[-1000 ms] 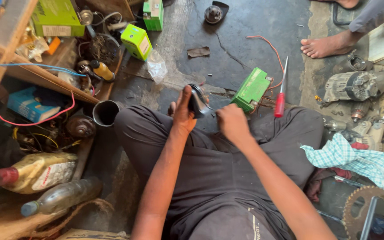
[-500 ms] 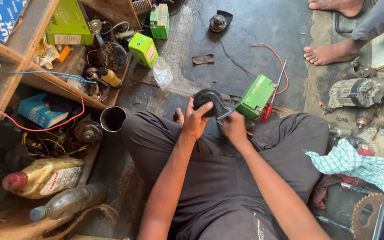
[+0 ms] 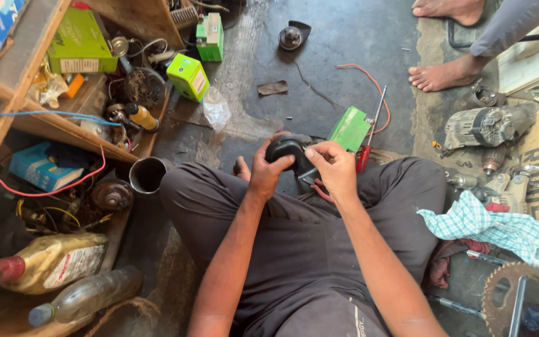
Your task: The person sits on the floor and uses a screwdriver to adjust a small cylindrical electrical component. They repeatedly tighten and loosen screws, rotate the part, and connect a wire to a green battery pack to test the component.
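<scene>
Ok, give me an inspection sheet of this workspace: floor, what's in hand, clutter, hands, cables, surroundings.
Surface: dark cracked floor, stained.
Job's things: round black part, held over the lap.
Clutter: green box, red screwdriver, metal cup, checked cloth, sprocket.
Grippers: left hand grips the part; right hand pinches its edge.
Cables: red wire loose on floor.
Surroundings: wooden shelf with boxes; another person's bare feet.

Bare floor lies open beyond the green box [image 3: 349, 128]; red screwdriver [image 3: 368, 142] touches its right, metal cup [image 3: 147, 175] stands well left.
</scene>
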